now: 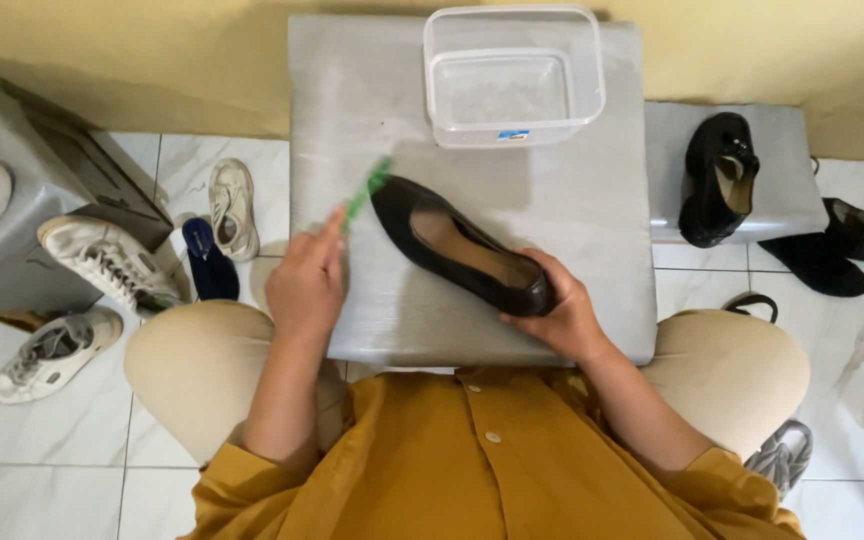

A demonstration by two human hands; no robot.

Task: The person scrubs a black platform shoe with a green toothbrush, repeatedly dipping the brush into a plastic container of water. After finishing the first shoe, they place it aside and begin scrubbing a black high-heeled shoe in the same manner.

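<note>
The right hand (562, 310) clamps the heel of 1 black flat shoe (457, 245), steadying it on the grey stool (592, 200); its toe juts beyond that grip toward the left hand (307, 285), closed around a green brush (364, 192) angled at the toe

Light is bright and even, soft indoor light from above. The clear plastic container (513, 75) throws a faint shadow toward the black shoe (462, 247) just below it. Past the container the yellow wall (152, 60) darkens into shade. The green brush (364, 193) left of the shoe smears with motion blur. Floor tiles (852, 360) right of the container bow slightly near the frame's edge and carry mild glare.
</note>
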